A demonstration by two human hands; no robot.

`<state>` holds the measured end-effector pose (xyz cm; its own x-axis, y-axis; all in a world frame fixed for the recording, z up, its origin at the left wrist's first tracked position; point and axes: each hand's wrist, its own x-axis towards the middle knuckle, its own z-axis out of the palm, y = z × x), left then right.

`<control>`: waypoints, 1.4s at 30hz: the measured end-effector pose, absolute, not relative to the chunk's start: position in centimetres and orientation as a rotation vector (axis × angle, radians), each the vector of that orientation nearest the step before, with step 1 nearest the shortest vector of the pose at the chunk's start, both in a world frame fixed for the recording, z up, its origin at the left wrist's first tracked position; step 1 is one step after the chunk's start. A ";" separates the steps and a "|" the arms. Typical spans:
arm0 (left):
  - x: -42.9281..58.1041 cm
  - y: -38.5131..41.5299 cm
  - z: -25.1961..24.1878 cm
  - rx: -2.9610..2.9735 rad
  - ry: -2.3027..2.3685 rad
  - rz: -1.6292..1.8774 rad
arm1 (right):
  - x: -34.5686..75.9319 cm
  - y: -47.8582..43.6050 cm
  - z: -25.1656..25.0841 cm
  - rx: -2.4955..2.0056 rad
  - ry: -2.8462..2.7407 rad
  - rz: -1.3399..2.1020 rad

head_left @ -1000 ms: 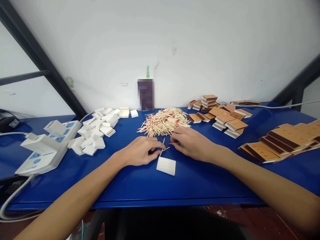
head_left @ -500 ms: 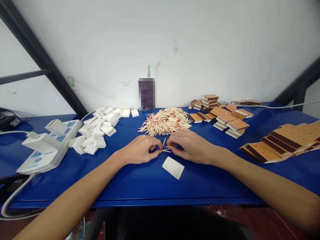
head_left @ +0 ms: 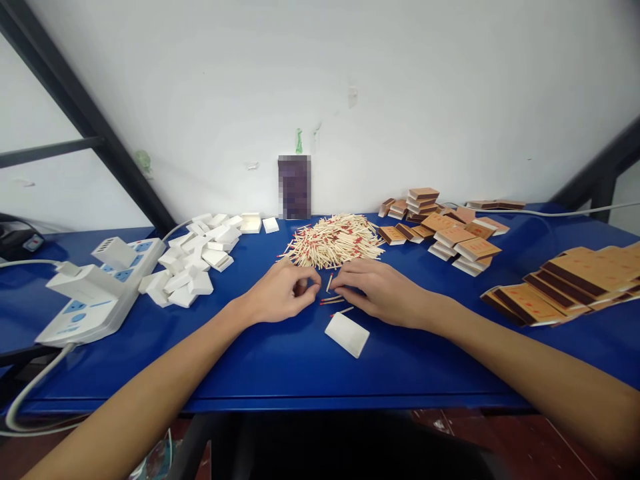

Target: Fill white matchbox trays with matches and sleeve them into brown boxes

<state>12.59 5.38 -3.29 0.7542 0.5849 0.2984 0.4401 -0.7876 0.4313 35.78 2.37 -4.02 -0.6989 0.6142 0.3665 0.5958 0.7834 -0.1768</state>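
Observation:
My left hand [head_left: 286, 291] is curled over the blue table, with a small gap between thumb and index finger and nothing seen in it. Opposite it, my right hand [head_left: 377, 291] has its fingertips drawn together; whatever is in them is hidden. Between the hands a match [head_left: 329, 283] lies close to my right fingertips. Below it are a couple more matches [head_left: 331, 301], and another match [head_left: 345, 311] beside a small white matchbox tray [head_left: 347, 335], which appears to lie bottom up. Just beyond both hands is a big heap of red-tipped matches [head_left: 333, 241].
White matchbox trays [head_left: 193, 260] are piled at the left, beside a power strip [head_left: 107, 300] with chargers and cables. Printed matchbox sleeves [head_left: 465, 243] lie at the right, with more stacked sleeves [head_left: 565, 287] nearer. A pixelated dark object [head_left: 294, 188] leans on the wall.
The thumb and index finger of my left hand have parted and drawn slightly left. Matches that were at my fingertips now lie on the table above the white tray.

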 end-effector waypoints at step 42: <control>11.5 6.5 -3.1 2.785 0.567 0.534 | 36.1 2.1 -3.0 -0.959 -2.540 0.412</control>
<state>11.51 6.54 -3.09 0.8572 0.4171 0.3021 0.3258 -0.8935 0.3091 36.13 2.06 -3.01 -0.6881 0.6791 0.2557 0.5635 0.7221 -0.4014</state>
